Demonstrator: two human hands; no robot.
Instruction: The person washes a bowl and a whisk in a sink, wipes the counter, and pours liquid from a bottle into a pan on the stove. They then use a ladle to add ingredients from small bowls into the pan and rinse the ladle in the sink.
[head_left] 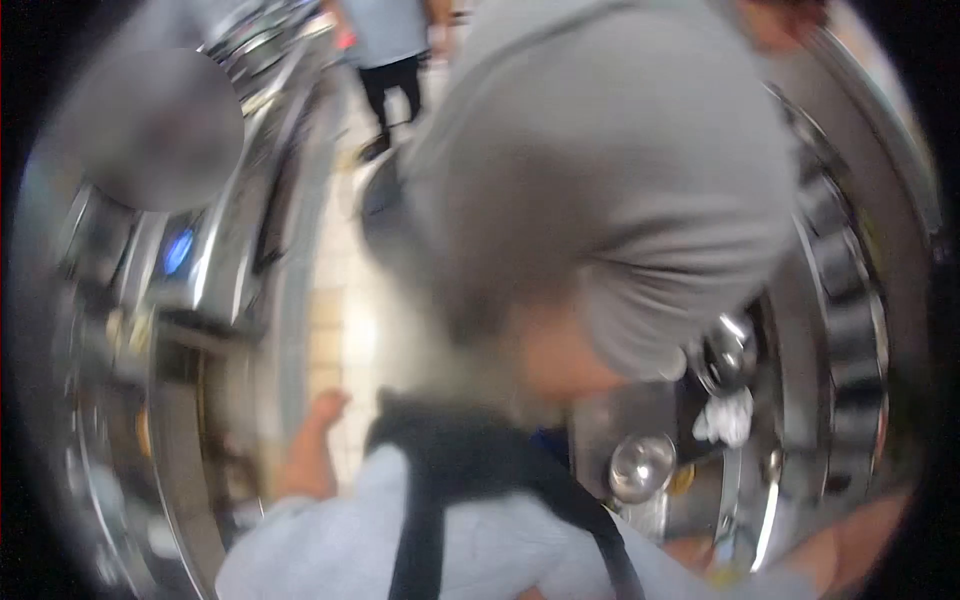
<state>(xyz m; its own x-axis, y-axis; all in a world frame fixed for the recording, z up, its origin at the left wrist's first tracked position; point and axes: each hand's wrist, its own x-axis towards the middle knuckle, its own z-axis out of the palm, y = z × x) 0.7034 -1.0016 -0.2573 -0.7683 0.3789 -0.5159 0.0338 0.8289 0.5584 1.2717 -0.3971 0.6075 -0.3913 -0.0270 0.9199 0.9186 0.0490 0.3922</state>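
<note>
Low on the left, my left hand (327, 406) hangs over the tiled floor beside my body. It is small and smeared by motion, so its fingers and anything in them cannot be made out. My right arm stretches to the lower right, over the counter side, and fades into the dark lens edge; no right hand shows clearly. Nearest to that arm are a shiny round metal bowl (643, 467), a crumpled white cloth (724, 418) and a long metal utensil (767, 520).
A person in a grey shirt (640, 150) leans very close in front, hiding much of the middle. Another person (390, 50) stands farther down the aisle. Metal counters (228, 250) line the left. A row of dark containers (848, 315) runs along the right.
</note>
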